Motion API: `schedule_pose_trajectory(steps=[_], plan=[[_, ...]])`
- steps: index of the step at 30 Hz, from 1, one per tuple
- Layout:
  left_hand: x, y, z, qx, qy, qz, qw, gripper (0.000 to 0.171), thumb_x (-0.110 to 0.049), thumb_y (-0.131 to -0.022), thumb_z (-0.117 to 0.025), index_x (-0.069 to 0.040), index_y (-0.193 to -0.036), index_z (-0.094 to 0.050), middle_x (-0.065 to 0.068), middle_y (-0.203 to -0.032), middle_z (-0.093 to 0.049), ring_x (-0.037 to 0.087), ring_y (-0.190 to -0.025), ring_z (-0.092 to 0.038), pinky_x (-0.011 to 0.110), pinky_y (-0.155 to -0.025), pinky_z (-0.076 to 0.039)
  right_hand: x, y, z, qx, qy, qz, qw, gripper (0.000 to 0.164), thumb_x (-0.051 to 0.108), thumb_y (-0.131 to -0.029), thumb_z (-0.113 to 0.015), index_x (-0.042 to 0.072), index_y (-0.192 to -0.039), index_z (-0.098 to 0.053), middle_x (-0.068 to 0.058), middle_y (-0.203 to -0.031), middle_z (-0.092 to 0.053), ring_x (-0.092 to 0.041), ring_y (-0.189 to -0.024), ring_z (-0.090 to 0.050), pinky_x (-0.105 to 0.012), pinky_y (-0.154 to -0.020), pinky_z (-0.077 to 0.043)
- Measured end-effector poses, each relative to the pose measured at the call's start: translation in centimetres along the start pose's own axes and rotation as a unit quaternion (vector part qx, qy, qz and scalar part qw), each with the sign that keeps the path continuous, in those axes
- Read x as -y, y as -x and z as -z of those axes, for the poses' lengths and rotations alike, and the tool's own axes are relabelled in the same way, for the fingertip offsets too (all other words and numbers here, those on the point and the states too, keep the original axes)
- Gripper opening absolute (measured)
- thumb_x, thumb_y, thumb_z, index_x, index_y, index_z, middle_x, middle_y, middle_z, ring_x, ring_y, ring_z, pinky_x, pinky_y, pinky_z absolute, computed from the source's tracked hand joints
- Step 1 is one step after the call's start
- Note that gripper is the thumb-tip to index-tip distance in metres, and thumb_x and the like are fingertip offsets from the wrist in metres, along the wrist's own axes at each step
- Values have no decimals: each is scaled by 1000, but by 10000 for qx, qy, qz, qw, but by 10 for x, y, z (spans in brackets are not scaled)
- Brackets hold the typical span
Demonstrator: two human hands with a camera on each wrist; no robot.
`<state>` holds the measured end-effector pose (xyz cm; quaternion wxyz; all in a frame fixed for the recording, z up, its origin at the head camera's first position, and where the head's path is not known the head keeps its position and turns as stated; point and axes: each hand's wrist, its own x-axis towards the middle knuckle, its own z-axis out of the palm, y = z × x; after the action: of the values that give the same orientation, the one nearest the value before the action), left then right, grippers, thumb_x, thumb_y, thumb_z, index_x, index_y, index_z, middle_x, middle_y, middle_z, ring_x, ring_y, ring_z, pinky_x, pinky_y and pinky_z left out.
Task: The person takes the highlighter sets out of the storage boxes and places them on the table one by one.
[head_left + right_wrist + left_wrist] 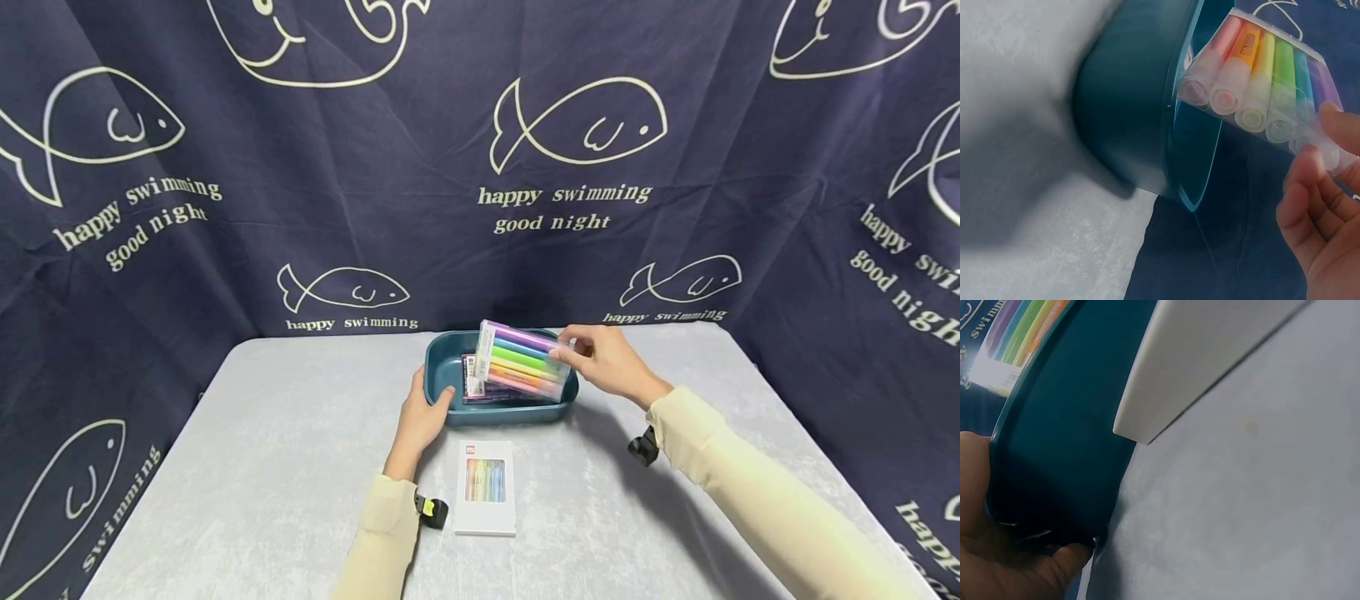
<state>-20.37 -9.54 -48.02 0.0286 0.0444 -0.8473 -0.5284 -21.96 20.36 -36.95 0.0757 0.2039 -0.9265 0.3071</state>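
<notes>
In the head view my right hand (609,360) pinches the right end of a clear pack of highlighters (525,358), tilted over a dark teal plastic basin (510,416). The right wrist view shows the capped ends of the highlighters (1250,115) in rainbow colours, with thumb and fingertips at the purple end. My left hand (422,417) grips the basin's left end, its thumb over the rim. Inside the basin, partly hidden under the highlighters, lies a dark flat pack with a white label (472,379).
A white box with a window showing coloured pens (485,490) lies on the grey-white table (300,433) in front of the basin. Dark blue curtain (450,233) with fish drawings hangs close behind the basin and along both sides.
</notes>
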Motion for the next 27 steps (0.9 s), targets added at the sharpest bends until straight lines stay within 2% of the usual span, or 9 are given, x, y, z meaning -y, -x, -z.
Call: schedule_pose_trajectory(steps=[11,15,21,27], plan=[[-2,1,-1,-67,65,-27,10000,67,-28,-96,-60,-11,-155,-34,24,-154,-47,47,-141,-46,62,-116,-37,-2,6,-3,-468,-23,56,9989,13,31,-88,-77,19,-87,-72,7,-57,-50,-6,-52,-45,-23,-51,-38],[-3,1,-1,-88,84,-4,9999,67,-28,-96,-60,-11,-155,-34,24,-154,-47,46,-142,-45,62,-116,-36,-3,8,-4,-526,-197,-66,9984,13,31,-89,-76,19,-87,-72,7,-55,-48,-5,-50,-44,-22,-49,-36],[-2,1,-1,-74,55,23,10000,66,-28,-97,-60,-11,-155,-34,23,-154,-47,46,-142,-45,61,-116,-37,-3,15,-4,-514,-650,-329,9960,16,31,-91,-75,16,-89,-71,4,-53,-52,-7,-43,-50,-24,-44,-40],[-2,1,0,-79,65,21,9999,67,-28,-97,-60,-11,-155,-33,24,-154,-47,46,-142,-45,61,-116,-36,-2,23,-7,-644,-958,-390,9925,15,30,-93,-73,16,-88,-69,2,-56,-54,-9,-43,-51,-25,-41,-40]])
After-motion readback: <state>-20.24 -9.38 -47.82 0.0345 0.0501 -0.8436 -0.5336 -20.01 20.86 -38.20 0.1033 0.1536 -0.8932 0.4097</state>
